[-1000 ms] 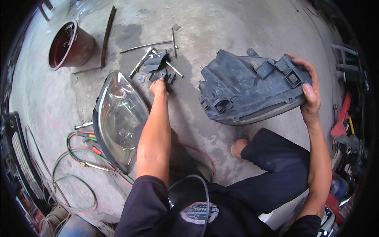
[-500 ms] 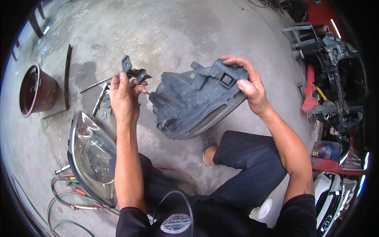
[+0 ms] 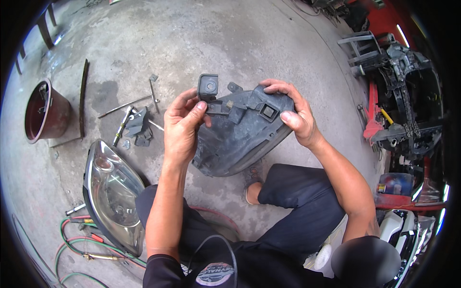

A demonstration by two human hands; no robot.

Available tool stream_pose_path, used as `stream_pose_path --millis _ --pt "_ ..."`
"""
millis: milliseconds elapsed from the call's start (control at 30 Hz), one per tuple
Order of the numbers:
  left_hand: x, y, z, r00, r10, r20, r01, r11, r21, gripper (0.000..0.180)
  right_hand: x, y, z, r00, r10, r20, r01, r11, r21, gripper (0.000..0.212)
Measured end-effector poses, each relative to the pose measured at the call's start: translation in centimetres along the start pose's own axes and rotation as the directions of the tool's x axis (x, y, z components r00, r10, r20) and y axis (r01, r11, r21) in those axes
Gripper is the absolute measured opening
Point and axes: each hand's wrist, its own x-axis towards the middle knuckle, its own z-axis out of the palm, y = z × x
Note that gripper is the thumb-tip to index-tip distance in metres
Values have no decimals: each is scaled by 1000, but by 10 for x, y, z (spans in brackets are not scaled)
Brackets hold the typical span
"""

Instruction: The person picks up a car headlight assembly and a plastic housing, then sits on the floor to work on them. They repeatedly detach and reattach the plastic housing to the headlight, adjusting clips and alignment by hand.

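My right hand [image 3: 295, 115] grips the upper right corner of a dark headlight housing [image 3: 230, 144], thumb beside a square socket and fingers over the top edge. The housing is held up above the floor, its dusty back facing me. Between the thumb and fingers of my left hand [image 3: 185, 127] is a small black plastic bracket [image 3: 209, 86] with a round hole in its upright tab. The bracket lies against or just over the housing's upper left edge; whether they touch, I cannot tell. A second headlight [image 3: 115, 192] with a clear lens rests on the floor by my left leg.
Broken black plastic pieces [image 3: 139, 125], a ratchet [image 3: 122, 126] and metal rods [image 3: 152, 93] lie on the concrete at left. Beyond them stands a brown bucket [image 3: 60, 115] near a board. Red and green hoses [image 3: 62, 245] coil at lower left. Dismantled vehicle parts [image 3: 403, 96] line the right side.
My left hand has carried the bracket rightward onto or over the housing's upper edge and turned it, tab upright. The housing has shifted slightly left in my right hand.
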Motion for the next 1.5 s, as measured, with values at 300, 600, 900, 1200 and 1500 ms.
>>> stream_pose_path --millis 300,600,900,1200,1500 --pt "1 8 21 996 -80 30 80 997 3 35 -6 -2 -2 1000 24 -9 -24 999 24 74" --pt "4 -2 14 999 -42 -12 43 994 99 30 -8 -2 -1 999 51 -15 -50 997 52 74" --pt "5 -6 29 997 -51 -59 63 976 210 30 -7 -4 0 1000 -9 2 9 1000 14 70" --pt "5 -1 33 991 -77 -112 98 975 199 30 -5 0 -1 999 24 -39 -23 999 33 70" --pt "8 6 28 978 -198 -68 206 965 159 38 -1 -1 -1 999 39 -25 -38 999 36 76"
